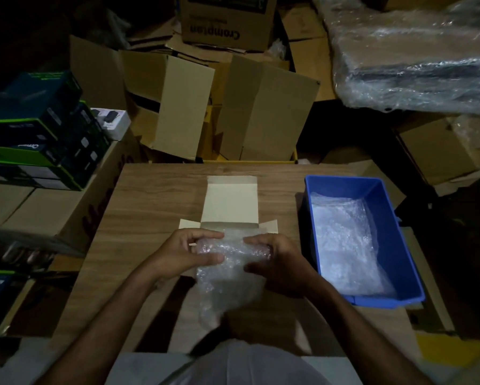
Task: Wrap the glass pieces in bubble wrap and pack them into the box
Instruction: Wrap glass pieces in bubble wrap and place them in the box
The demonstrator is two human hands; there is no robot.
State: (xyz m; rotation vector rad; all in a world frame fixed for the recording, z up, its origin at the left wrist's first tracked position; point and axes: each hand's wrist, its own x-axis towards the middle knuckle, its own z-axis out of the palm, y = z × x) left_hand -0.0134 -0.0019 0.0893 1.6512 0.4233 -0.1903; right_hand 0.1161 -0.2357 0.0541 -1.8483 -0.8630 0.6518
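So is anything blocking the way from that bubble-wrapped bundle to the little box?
Nothing visible. Both hands hold the bubble-wrap bundle just in front of the open box, whose lid and flaps are folded back.

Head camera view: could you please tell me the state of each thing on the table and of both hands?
Small box: open, lid flap folded back, side flaps out.
Bubble wrap bundle: held above the table, partly wrapped, loose end hanging toward the person.
Left hand: gripping the bundle.
Right hand: gripping the bundle.
Blue bin: open, holding more bubble wrap.
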